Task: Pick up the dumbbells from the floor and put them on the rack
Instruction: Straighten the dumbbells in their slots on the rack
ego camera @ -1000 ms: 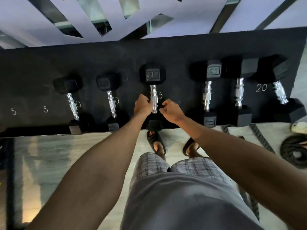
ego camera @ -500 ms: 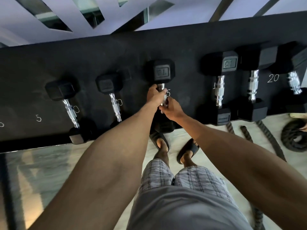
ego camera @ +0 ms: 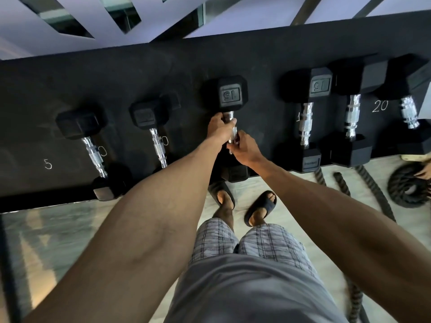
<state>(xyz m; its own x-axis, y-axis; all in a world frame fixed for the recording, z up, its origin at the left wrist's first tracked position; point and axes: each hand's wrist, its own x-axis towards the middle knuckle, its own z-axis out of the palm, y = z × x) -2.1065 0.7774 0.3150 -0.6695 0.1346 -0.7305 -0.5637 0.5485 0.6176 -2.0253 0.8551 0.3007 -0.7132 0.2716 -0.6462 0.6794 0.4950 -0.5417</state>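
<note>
A black hex dumbbell marked 15 (ego camera: 229, 95) lies on the black rack shelf (ego camera: 140, 73), its chrome handle pointing toward me. My left hand (ego camera: 220, 128) is wrapped around the upper part of that handle. My right hand (ego camera: 245, 149) holds the lower part of the same handle, fingers curled on it. The dumbbell's near head (ego camera: 234, 173) shows below my hands at the shelf's front edge. Two smaller dumbbells (ego camera: 80, 123) (ego camera: 149, 115) rest to the left. A second 15 dumbbell (ego camera: 310, 86) and two bigger ones (ego camera: 356, 75) (ego camera: 410, 75) sit to the right.
Chalk numbers 5 (ego camera: 47, 163) and 20 (ego camera: 380, 106) mark the shelf. Thick black battle rope (ego camera: 405, 190) lies coiled on the pale floor at right. My feet in black slides (ego camera: 261, 207) stand just in front of the shelf. Another person's fingers (ego camera: 424, 174) touch the rope at the right edge.
My left hand slid up the handle toward the far head and my right hand closed on the lower part. The camera has leaned in closer to the shelf.
</note>
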